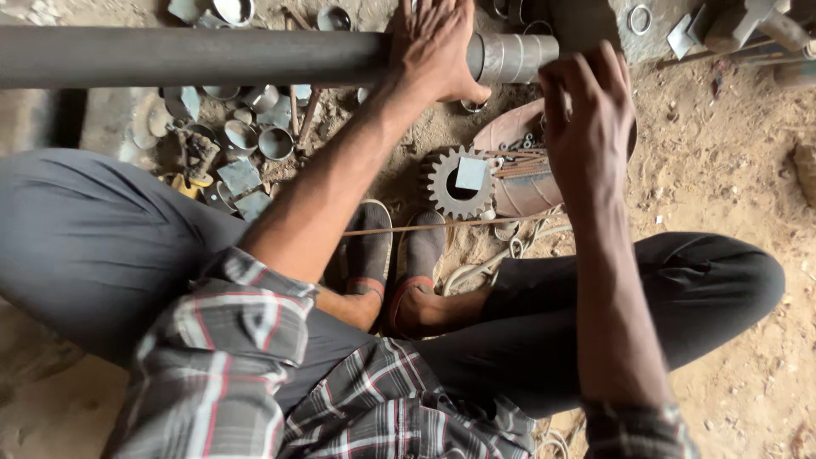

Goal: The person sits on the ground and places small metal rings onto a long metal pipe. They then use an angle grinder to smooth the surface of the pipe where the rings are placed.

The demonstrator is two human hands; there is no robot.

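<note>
A long dark metal pipe (pixel 195 55) runs across the top of the view, with a shiny ribbed metal sleeve (pixel 514 58) on its right end. My left hand (pixel 433 51) lies wrapped over the pipe just left of the sleeve. My right hand (pixel 586 119) hovers below and to the right of the sleeve, fingers curled; whether it pinches something small is hidden. Below the hands, a toothed gear wheel (pixel 459 183) lies on the dirt with a small square plate on it. A thin rod (pixel 425 228) rests across my shoes.
Several short metal rings and cut plates (pixel 246 140) lie scattered on the sandy ground at upper left. A rusty round dish (pixel 523 166) holding nails sits beside the gear. My crossed legs and shoes (pixel 395 255) fill the middle. More metal parts (pixel 731 30) sit at upper right.
</note>
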